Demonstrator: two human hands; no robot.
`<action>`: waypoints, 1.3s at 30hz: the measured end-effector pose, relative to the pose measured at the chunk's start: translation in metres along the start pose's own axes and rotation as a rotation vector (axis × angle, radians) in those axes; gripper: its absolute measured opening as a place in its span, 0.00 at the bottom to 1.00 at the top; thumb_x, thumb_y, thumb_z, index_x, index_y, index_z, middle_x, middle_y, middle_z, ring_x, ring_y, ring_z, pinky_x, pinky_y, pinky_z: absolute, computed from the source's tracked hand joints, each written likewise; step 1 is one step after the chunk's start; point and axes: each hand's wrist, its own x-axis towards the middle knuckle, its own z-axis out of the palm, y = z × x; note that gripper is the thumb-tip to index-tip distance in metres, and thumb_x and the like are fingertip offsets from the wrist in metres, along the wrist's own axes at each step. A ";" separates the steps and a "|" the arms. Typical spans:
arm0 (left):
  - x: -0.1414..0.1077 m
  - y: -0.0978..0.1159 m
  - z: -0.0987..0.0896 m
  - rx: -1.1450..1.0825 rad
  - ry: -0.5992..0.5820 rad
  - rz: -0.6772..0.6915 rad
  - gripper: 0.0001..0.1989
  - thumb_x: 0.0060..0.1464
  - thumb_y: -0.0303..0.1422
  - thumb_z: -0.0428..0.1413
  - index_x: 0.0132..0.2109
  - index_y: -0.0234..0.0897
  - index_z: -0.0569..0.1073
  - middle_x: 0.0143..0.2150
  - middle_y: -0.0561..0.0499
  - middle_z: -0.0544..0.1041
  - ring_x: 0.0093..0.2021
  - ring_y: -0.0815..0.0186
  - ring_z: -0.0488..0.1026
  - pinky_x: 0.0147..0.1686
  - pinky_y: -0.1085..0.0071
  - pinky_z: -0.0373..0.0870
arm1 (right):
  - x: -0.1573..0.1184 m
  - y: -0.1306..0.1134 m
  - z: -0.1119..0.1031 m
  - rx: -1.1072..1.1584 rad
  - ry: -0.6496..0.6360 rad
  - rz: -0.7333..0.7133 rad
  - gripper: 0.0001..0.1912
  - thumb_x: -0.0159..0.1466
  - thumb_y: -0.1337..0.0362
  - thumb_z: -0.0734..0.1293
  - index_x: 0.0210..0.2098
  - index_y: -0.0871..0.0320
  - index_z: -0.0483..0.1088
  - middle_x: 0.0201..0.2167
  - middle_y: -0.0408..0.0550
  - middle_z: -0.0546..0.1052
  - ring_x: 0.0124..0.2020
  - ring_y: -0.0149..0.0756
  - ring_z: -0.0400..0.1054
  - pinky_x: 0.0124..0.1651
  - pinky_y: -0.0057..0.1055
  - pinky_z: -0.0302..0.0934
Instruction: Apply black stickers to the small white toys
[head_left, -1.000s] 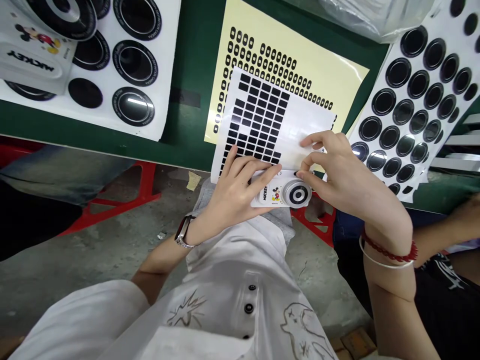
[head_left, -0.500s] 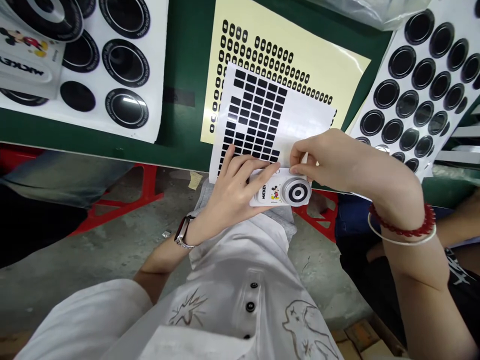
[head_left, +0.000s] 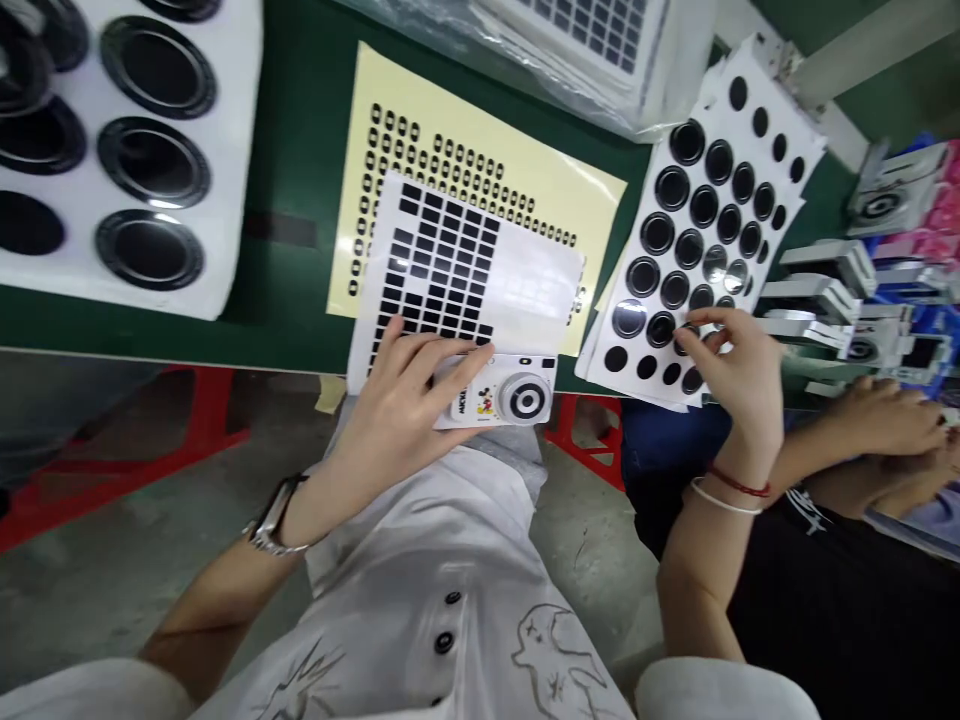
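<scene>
My left hand (head_left: 405, 400) grips a small white camera (head_left: 491, 405) with a Mickey picture and a ringed lens, at the table's front edge. Along the camera's edge farther from me are a small black oval and a black rectangle. Beneath and beyond it lies a white sheet of black rectangular stickers (head_left: 442, 265), on top of a yellow sheet of small oval stickers (head_left: 480, 120). My right hand (head_left: 739, 365) is at the sheet of round black stickers (head_left: 637, 235), thumb and forefinger pinched at the edge of one round sticker; how far it is lifted, I cannot tell.
Large round lens stickers (head_left: 154, 160) lie on a sheet at the left. At the back is clear plastic (head_left: 600, 105) over another sticker sheet. White cameras (head_left: 817, 285) stand stacked at the right, near another person's hands (head_left: 885, 420). Red stool legs (head_left: 202, 440) show below the table.
My right hand has left the camera and moved right to the round stickers. My left hand still holds the camera. The view has shifted to the right.
</scene>
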 end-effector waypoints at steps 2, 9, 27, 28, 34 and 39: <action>0.005 0.001 0.002 0.020 -0.009 0.011 0.35 0.66 0.40 0.64 0.75 0.41 0.63 0.60 0.39 0.78 0.59 0.44 0.75 0.73 0.28 0.59 | -0.008 0.015 0.006 0.007 0.002 0.019 0.15 0.62 0.53 0.75 0.45 0.54 0.78 0.35 0.46 0.75 0.29 0.35 0.66 0.37 0.37 0.65; 0.029 -0.001 0.018 0.046 0.062 0.076 0.35 0.68 0.53 0.59 0.74 0.48 0.63 0.57 0.43 0.80 0.55 0.47 0.78 0.74 0.31 0.60 | -0.010 0.005 0.032 0.123 0.013 0.003 0.21 0.60 0.55 0.78 0.48 0.54 0.73 0.40 0.45 0.70 0.33 0.34 0.63 0.37 0.35 0.64; 0.030 -0.003 0.020 0.025 0.049 0.085 0.40 0.65 0.50 0.64 0.76 0.47 0.59 0.59 0.43 0.78 0.58 0.51 0.74 0.75 0.32 0.56 | -0.069 -0.052 0.022 0.780 -0.082 0.245 0.16 0.74 0.50 0.68 0.35 0.54 0.71 0.26 0.40 0.62 0.26 0.32 0.57 0.28 0.32 0.53; 0.029 -0.002 0.020 0.019 0.046 0.078 0.41 0.64 0.49 0.65 0.77 0.49 0.58 0.59 0.44 0.78 0.58 0.51 0.74 0.76 0.33 0.55 | -0.073 -0.062 0.024 0.854 -0.168 0.242 0.16 0.74 0.50 0.68 0.35 0.54 0.71 0.26 0.40 0.62 0.26 0.31 0.56 0.29 0.31 0.53; 0.029 -0.001 0.021 0.011 0.054 0.073 0.41 0.64 0.50 0.65 0.76 0.48 0.59 0.59 0.45 0.77 0.59 0.53 0.73 0.77 0.38 0.55 | -0.072 -0.104 0.048 0.936 -0.470 0.188 0.21 0.72 0.46 0.70 0.33 0.56 0.68 0.24 0.38 0.59 0.24 0.28 0.49 0.26 0.30 0.47; 0.029 -0.002 0.022 0.018 0.054 0.073 0.39 0.66 0.54 0.62 0.76 0.49 0.59 0.59 0.45 0.77 0.59 0.53 0.73 0.77 0.38 0.55 | -0.072 -0.105 0.053 0.933 -0.448 0.214 0.23 0.71 0.43 0.71 0.32 0.55 0.68 0.23 0.38 0.61 0.25 0.29 0.50 0.26 0.29 0.47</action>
